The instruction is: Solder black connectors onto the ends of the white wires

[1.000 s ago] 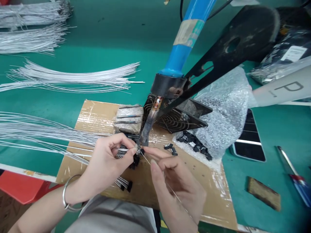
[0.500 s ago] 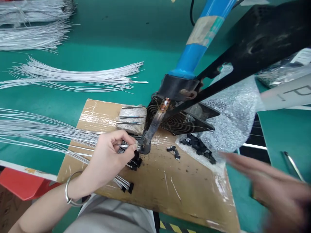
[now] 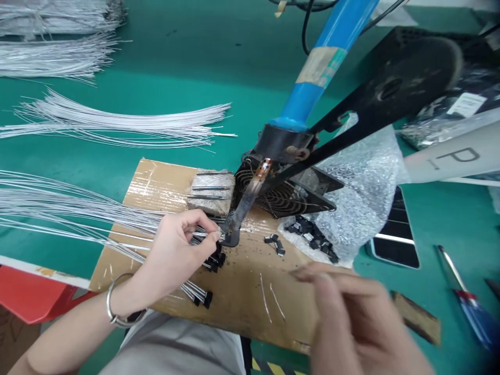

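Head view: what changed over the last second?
The right hand moved off the soldering tip, swung right, then came partway back. It let go of a thin strand; two now lie on the cardboard. The left hand stayed pinching wire beside the tip.

A phone (image 3: 399, 252) lies on the green table (image 3: 175, 86), a red object (image 3: 33, 294) beside it.

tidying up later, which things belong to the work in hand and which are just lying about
Likely in use:
thin white wires, some pinched by the left hand
blue-handled soldering iron
small black rectangular pieces

Seemingly lying about:
black-screened phone
blue-handled, metal-shafted tool
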A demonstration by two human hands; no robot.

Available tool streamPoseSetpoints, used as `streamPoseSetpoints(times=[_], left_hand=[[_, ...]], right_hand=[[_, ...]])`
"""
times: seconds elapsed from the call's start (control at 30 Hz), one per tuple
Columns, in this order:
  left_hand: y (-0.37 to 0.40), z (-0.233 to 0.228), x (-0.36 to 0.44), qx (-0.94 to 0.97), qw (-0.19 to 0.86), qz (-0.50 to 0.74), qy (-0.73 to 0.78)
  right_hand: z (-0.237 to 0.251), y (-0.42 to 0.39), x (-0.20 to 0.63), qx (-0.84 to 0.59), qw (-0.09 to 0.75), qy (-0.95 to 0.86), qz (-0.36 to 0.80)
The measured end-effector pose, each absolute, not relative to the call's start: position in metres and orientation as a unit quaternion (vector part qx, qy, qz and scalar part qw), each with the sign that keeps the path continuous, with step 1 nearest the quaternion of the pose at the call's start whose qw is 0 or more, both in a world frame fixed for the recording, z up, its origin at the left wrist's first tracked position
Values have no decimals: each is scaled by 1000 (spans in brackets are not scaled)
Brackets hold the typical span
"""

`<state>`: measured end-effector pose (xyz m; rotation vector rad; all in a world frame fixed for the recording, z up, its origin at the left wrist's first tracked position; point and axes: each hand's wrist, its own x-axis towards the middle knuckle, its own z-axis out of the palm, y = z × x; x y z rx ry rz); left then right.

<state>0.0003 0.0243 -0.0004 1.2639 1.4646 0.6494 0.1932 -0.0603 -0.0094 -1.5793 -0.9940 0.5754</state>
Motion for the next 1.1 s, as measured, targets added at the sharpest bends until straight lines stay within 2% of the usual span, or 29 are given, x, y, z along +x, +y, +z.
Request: streamPoseSetpoints(times=[0.17, 0.33, 0.83, 1.1], left_hand=[[25, 0, 2, 527, 529, 267, 609], [25, 2, 2, 523, 533, 272, 607], [27, 11, 4, 527, 526, 286, 603], [30, 13, 5, 524, 524, 305, 598]], right_hand=[[-17, -49, 150, -625, 540, -465, 318], [-19, -43, 144, -619, 535, -455, 352], [-16, -38, 148, -591, 565, -412, 403], [-18, -34, 151, -581, 568, -445, 377]])
